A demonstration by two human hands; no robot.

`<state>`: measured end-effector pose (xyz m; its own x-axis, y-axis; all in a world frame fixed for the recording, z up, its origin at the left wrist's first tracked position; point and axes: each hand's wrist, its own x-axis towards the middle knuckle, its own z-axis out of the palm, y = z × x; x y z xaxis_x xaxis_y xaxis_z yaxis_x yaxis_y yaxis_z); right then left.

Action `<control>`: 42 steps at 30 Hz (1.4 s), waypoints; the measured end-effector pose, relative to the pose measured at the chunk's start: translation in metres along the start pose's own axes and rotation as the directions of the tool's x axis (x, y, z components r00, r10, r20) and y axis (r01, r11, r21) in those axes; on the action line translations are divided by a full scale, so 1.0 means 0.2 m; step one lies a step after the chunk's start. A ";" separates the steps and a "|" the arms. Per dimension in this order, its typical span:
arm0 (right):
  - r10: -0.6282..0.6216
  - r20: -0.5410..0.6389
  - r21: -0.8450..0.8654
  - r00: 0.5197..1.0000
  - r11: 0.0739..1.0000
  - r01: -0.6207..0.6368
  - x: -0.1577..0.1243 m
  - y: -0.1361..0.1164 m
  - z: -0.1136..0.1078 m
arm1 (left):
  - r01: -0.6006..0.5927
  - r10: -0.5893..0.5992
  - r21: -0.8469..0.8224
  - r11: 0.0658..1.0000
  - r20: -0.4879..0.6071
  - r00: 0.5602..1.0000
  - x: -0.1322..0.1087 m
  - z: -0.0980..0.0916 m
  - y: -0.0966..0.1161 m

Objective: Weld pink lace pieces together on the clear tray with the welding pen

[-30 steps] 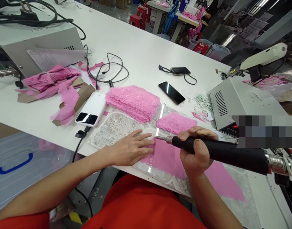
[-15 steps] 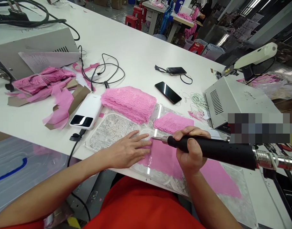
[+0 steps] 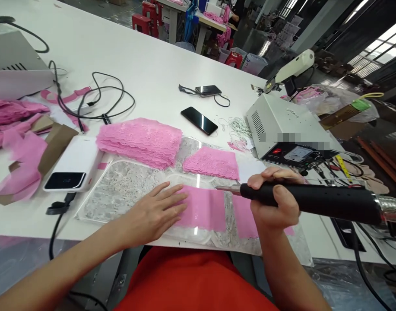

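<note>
L hand (image 3: 150, 212) flat, fingers spread, on left edge of pink fabric (image 3: 206, 209), atop grey mat (image 3: 230, 226); R hand (image 3: 274, 207) grips blk tool (image 3: 330, 202), tip by fabric's far edge – press fabric flat w/ L, fingers clear of tip, tool steady.

left grip (image 3: 154, 211) lies palm-down, right grip (image 3: 278, 211) curls tight.

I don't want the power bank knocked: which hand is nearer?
Left. The left hand lies right of the power bank, touching the pink cloth; the right hand is farther right, gripping the black tool.
</note>
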<state>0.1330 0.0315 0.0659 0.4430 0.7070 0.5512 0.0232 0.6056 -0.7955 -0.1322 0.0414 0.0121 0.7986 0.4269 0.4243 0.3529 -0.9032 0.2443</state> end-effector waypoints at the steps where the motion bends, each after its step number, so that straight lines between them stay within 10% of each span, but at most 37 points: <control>1: 0.009 -0.014 -0.019 1.000 1.000 -0.009 0.00 0.00 -0.04 | -0.014 0.014 0.004 1.000 -0.006 1.000 0.02 0.01 0.03; 13: 0.020 -0.127 -0.006 0.992 1.000 -0.021 -0.01 0.04 -0.19 | -0.019 0.018 0.030 0.999 0.027 0.999 0.25 0.28 0.25; 42: 0.022 -0.043 0.001 0.999 1.000 -0.022 -0.02 0.06 -0.17 | -0.004 0.004 0.012 1.000 0.020 1.000 0.27 0.28 0.26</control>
<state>0.1621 0.0234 0.0448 0.4813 0.7039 0.5224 0.0129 0.5902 -0.8072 -0.0440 0.0141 -0.0009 0.8098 0.4221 0.4075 0.3552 -0.9055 0.2321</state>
